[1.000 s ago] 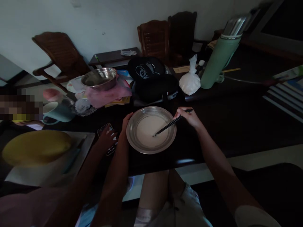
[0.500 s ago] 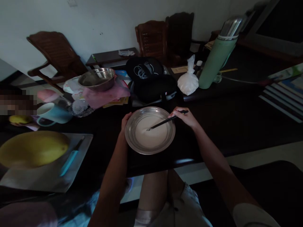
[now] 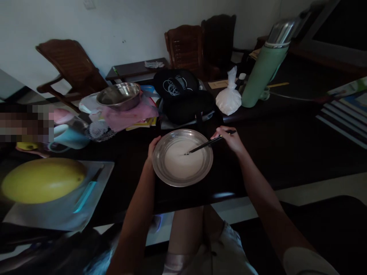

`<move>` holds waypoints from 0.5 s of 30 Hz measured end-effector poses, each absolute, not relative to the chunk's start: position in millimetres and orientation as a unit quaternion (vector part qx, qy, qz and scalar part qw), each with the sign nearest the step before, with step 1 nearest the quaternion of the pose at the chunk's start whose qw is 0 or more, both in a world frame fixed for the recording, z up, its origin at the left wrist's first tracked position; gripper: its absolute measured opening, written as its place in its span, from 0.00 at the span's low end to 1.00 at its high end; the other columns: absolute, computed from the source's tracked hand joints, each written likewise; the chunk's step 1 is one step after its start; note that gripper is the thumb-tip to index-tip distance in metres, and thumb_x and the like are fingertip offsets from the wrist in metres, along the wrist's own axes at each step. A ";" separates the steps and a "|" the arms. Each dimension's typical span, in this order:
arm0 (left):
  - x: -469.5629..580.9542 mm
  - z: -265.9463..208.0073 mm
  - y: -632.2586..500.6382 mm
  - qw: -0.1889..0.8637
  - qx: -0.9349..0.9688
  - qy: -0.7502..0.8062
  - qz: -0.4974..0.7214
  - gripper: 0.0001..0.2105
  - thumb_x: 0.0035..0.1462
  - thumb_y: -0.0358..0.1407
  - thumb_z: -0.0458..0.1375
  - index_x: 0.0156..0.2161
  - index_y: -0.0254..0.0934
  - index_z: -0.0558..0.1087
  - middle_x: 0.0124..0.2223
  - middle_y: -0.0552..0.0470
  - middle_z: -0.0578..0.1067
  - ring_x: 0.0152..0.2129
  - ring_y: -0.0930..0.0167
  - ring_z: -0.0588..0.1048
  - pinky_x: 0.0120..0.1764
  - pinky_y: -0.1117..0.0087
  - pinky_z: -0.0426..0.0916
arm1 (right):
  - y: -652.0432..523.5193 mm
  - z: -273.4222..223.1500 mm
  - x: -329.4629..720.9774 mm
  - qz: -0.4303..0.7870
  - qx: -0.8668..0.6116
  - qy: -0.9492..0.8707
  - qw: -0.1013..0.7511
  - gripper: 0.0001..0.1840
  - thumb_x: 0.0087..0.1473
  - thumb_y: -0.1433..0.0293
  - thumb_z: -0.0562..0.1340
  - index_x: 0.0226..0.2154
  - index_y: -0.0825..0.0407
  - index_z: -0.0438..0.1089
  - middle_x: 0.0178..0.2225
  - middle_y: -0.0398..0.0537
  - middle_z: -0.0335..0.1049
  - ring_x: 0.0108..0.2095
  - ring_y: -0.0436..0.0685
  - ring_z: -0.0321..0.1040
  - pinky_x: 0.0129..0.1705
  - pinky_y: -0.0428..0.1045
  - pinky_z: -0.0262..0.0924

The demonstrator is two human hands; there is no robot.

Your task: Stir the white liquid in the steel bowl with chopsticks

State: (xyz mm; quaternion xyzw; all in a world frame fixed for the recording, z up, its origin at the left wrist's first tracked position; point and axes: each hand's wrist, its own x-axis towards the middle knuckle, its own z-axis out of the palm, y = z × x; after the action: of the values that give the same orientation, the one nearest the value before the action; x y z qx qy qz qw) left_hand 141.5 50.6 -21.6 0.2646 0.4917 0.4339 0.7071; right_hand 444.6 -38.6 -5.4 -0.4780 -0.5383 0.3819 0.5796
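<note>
A steel bowl point(image 3: 158, 164) of milky white liquid point(image 3: 179, 162) rests on the dark table in front of me. My left hand point(image 3: 154, 147) grips the bowl's left side, its fingers partly hidden behind the rim. In my right hand point(image 3: 228, 138), closed, is a pair of black chopsticks point(image 3: 205, 144). Their tips dip into the liquid near the middle of the bowl. Beyond my right hand stands a knotted clear bag of white powder point(image 3: 228, 100).
At left, a large yellow melon point(image 3: 43, 180) and a blue-handled knife point(image 3: 85, 196) lie on a cutting board point(image 3: 99, 198). A blue mug point(image 3: 73, 136), a second steel bowl point(image 3: 119, 95) and a black case point(image 3: 186, 103) sit further back. A green thermos point(image 3: 262, 72) stands at right.
My right hand has moved a little to the right, drawing the chopstick tips rightward through the liquid. My left hand stays on the bowl. The person at the left edge has shifted.
</note>
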 end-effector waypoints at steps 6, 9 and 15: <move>143.2 -20.3 51.1 0.709 0.228 0.490 0.452 0.10 0.54 0.35 0.58 0.24 0.35 0.76 0.19 0.56 0.74 0.19 0.73 0.72 0.27 0.74 0.68 | -40.7 -2.5 439.2 0.426 -0.440 -0.597 0.518 0.21 0.53 0.51 0.64 0.22 0.50 0.75 0.25 0.45 0.78 0.30 0.56 0.75 0.39 0.51 0.66; 142.0 -23.7 51.7 0.701 0.226 0.489 0.467 0.10 0.54 0.34 0.59 0.24 0.36 0.77 0.19 0.56 0.74 0.21 0.72 0.74 0.29 0.74 0.69 | -39.4 -3.1 439.0 0.408 -0.452 -0.585 0.537 0.20 0.52 0.51 0.65 0.23 0.49 0.75 0.26 0.45 0.78 0.32 0.56 0.76 0.41 0.51 0.66; 141.3 -23.1 51.0 0.717 0.249 0.475 0.445 0.09 0.53 0.36 0.59 0.25 0.35 0.77 0.20 0.55 0.75 0.20 0.72 0.73 0.28 0.73 0.68 | -39.2 -5.9 444.8 0.400 -0.467 -0.562 0.553 0.23 0.54 0.50 0.63 0.19 0.50 0.73 0.22 0.45 0.76 0.27 0.55 0.74 0.37 0.51 0.66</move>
State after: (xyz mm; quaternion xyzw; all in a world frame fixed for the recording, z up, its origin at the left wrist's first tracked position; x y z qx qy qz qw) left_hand 141.3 51.0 -23.1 0.2490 0.4753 0.4454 0.7167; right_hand 444.8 -39.2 -5.9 -0.4669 -0.5616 0.4005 0.5534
